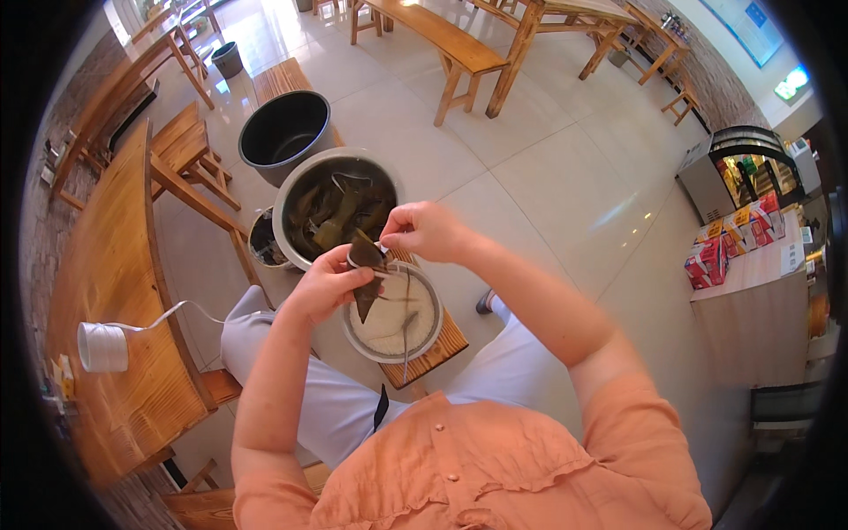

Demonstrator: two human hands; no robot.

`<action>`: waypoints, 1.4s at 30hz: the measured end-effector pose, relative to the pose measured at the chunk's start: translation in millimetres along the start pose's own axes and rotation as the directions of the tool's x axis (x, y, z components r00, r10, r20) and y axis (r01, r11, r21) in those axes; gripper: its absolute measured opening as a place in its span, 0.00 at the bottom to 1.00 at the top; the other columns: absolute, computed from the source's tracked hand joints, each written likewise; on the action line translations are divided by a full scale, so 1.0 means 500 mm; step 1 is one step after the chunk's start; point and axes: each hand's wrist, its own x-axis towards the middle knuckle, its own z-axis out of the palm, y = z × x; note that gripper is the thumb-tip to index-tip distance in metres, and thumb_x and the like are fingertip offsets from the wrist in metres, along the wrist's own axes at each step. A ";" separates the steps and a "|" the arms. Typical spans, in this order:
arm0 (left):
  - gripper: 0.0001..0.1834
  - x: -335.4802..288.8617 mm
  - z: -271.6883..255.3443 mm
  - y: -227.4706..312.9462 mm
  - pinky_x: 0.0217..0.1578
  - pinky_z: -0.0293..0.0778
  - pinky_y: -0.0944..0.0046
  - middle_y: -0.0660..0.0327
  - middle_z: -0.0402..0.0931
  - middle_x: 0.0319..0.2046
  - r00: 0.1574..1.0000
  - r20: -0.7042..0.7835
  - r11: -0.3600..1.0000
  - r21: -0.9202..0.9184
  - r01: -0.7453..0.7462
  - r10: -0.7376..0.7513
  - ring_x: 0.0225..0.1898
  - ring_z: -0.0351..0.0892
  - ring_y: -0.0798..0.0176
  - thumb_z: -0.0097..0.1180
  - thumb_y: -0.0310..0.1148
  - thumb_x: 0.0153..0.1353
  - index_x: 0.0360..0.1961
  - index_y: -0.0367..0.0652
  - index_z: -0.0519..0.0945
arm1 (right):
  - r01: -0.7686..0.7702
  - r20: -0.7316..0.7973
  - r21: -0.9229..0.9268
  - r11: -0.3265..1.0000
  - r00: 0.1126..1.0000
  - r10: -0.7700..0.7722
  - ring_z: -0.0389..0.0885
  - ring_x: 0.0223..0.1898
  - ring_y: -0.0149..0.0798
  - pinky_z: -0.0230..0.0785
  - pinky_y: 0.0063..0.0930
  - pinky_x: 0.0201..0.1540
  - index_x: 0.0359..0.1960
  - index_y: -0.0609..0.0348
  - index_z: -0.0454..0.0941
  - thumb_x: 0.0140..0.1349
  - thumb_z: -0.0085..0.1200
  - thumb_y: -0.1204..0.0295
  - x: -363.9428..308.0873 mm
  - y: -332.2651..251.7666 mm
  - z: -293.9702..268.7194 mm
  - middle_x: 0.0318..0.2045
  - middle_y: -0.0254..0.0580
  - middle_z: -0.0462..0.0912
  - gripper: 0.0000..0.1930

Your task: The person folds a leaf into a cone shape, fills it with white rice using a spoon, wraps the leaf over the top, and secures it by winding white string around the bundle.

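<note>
My left hand (pixel 325 284) is closed around a leaf-wrapped dumpling (pixel 366 296), a dark green cone whose tip points down. At its top, my right hand (pixel 430 231) pinches a thin white string (pixel 382 248). Both hands are over the near rim of a pale basin (pixel 284 221), where long dark leaves (pixel 344 208) lie in liquid. Closer to me is a metal bowl (pixel 439 325) of white rice, with a spoon (pixel 406 340) standing in it. The rice bowl rests on a narrow wooden bench (pixel 449 343).
A deep black pot (pixel 256 168) stands beyond the basin, and a small bucket (pixel 263 238) beside it. On the left table (pixel 132 424) sits a white ribbon spool (pixel 103 347), its ribbon trailing toward my knee. Red-and-white boxes (pixel 707 263) top a counter at right.
</note>
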 end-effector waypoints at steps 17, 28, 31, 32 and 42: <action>0.12 0.015 0.015 -0.029 0.31 0.78 0.62 0.60 0.76 0.34 0.984 -0.147 0.981 -0.152 -0.119 0.096 0.34 0.79 0.61 0.52 0.26 0.57 0.43 0.44 0.71 | 0.082 -0.200 -0.264 0.961 0.970 -0.138 0.76 0.27 0.43 0.68 0.33 0.31 0.25 0.60 0.78 0.48 0.57 0.71 -0.018 -0.005 0.006 0.24 0.46 0.77 0.06; 0.09 0.087 0.060 -0.029 0.35 0.78 0.58 0.53 0.75 0.34 0.802 -0.557 0.681 -0.502 -0.533 0.218 0.35 0.78 0.55 0.50 0.30 0.59 0.40 0.40 0.70 | 0.203 -0.388 -0.089 0.975 0.895 -0.221 0.75 0.29 0.50 0.67 0.39 0.33 0.21 0.61 0.75 0.49 0.55 0.71 -0.080 -0.028 0.142 0.24 0.50 0.75 0.06; 0.11 0.063 0.049 -0.028 0.37 0.78 0.59 0.51 0.75 0.36 0.918 -0.381 0.623 -0.693 -0.362 0.110 0.36 0.78 0.55 0.49 0.33 0.60 0.42 0.40 0.70 | 0.203 -0.382 -0.148 0.968 0.891 -0.245 0.74 0.27 0.44 0.66 0.32 0.31 0.23 0.59 0.76 0.49 0.57 0.72 -0.070 0.028 0.127 0.23 0.43 0.75 0.04; 0.11 0.055 0.049 -0.030 0.37 0.78 0.59 0.51 0.75 0.36 0.920 -0.377 0.624 -0.696 -0.356 0.106 0.36 0.78 0.55 0.49 0.33 0.60 0.42 0.40 0.70 | 0.197 -0.385 -0.148 0.969 0.891 -0.240 0.74 0.27 0.44 0.66 0.32 0.31 0.23 0.59 0.76 0.49 0.57 0.72 -0.072 0.032 0.110 0.23 0.43 0.75 0.04; 0.13 0.005 0.049 -0.023 0.35 0.79 0.61 0.51 0.76 0.37 0.982 -0.153 0.854 -0.492 -0.170 0.107 0.36 0.79 0.53 0.49 0.31 0.60 0.46 0.40 0.69 | 0.451 -0.111 -0.652 0.609 0.738 -0.665 0.75 0.32 0.45 0.70 0.34 0.31 0.25 0.59 0.70 0.50 0.51 0.73 -0.071 0.006 0.024 0.32 0.41 0.73 0.04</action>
